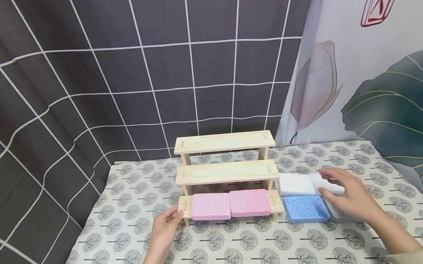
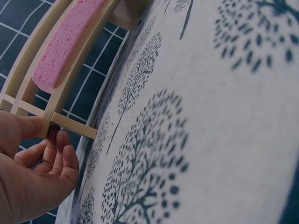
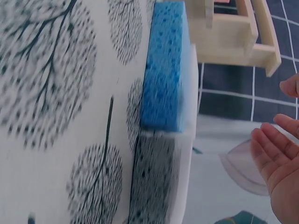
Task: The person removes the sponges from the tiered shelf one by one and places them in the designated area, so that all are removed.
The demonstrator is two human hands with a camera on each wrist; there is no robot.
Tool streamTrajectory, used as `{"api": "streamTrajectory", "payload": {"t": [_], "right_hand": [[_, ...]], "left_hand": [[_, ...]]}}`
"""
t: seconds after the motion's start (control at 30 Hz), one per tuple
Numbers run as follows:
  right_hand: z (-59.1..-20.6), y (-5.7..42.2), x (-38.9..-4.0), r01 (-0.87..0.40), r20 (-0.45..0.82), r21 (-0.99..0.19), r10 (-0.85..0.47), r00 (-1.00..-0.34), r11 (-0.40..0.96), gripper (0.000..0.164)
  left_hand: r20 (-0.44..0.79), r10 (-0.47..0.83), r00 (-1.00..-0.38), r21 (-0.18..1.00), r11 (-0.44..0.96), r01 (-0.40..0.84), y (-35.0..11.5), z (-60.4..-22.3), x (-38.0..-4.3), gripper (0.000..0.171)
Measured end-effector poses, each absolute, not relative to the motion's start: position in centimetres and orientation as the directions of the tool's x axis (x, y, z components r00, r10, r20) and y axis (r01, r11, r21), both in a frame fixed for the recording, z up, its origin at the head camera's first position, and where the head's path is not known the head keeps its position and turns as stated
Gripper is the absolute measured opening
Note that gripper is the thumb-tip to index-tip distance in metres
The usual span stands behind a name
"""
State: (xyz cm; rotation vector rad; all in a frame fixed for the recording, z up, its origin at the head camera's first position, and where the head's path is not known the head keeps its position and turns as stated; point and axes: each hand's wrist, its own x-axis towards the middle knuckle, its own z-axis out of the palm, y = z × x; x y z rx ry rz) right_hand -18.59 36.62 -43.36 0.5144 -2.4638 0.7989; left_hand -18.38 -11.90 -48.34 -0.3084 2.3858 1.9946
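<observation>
A wooden three-step rack [image 1: 227, 172] stands on the table, with two pink sponges [image 1: 211, 206] side by side on its lowest step. My left hand [image 1: 166, 227] pinches the left end of that step, thumb above and fingers curled below, as the left wrist view shows. To the right of the rack lie a blue sponge [image 1: 307, 208], a grey sponge [image 3: 152, 179] and two white sponges [image 1: 297, 183]. Over the grey sponge and the right white one hovers my right hand [image 1: 349, 194], thumb and fingers apart, nothing between them. It partly hides both sponges in the head view.
A tree-patterned cloth [image 1: 127, 220] covers the table. Behind it hangs a dark curtain with a white grid [image 1: 169, 67]. On the right is a pale curtain with leaf drawings [image 1: 395, 98]. The rack's middle and top steps [image 1: 223, 142] hold nothing.
</observation>
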Motion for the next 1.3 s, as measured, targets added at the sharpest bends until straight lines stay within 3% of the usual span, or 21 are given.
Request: {"api": "streamTrajectory", "payload": {"t": [0.8, 1.3], "right_hand": [[-44.2, 31.2, -19.7, -0.580, 0.570, -0.429, -0.290, -0.769, 0.693, 0.054], [-44.4, 28.1, -20.4, -0.622, 0.527, -0.431, -0.377, -0.762, 0.654, 0.050]], "left_hand": [[-0.131, -0.167, -0.977, 0.959, 0.229, -0.168, -11.3, -48.0, -18.2, 0.041], [-0.157, -0.166, -0.973, 0.964, 0.188, -0.188, -11.5, -48.4, -18.6, 0.040]]}}
